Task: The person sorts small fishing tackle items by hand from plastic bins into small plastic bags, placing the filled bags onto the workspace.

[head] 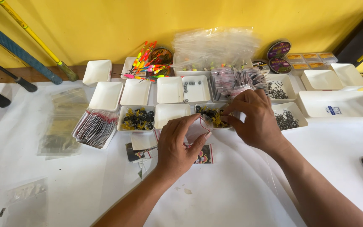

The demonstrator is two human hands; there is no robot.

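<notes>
1. The left hand [177, 145] is pinching a small clear zip bag [197, 129] between thumb and fingers, near the middle of the white-covered desk [240, 193].
2. The right hand [255, 117] is reaching into a white tray of yellow-and-black beads [213, 115], fingers curled closed at its rim.
3. More white trays [169, 89] are lining the desk's far edge.

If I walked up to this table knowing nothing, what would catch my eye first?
Probably the bright yellow wall behind the table, and below it the bunch of neon fishing floats at the back. Then the grid of small white trays, and in the middle the left hand holding a small clear bag while the right hand reaches into a tray of yellow and black bits.
</notes>
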